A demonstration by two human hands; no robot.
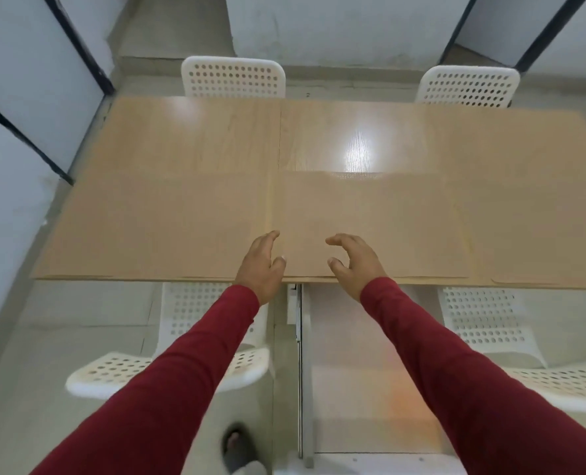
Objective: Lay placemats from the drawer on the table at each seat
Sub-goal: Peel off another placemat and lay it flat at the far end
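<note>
Tan placemats lie flat on the near half of the wooden table (pixel 353 132): one at the left (pixel 147 224), one in the middle (pixel 387 217), and one at the far right (pixel 542 234). My left hand (pixel 262 265) hovers at the near table edge, by the gap between the left and middle placemats, fingers apart and holding nothing. My right hand (pixel 353 265) is over the near edge of the middle placemat, fingers curled apart, also holding nothing. Below the table edge a drawer (pixel 370 354) stands pulled out; I see no placemat in it.
Two white perforated chairs stand at the far side (pixel 233 77) (pixel 469 87) and two at the near side (pixel 188 337) (pixel 511 337). Walls with dark frames close in on the left. My foot (pixel 238 447) is on the grey floor beside the drawer's metal rail (pixel 299 371).
</note>
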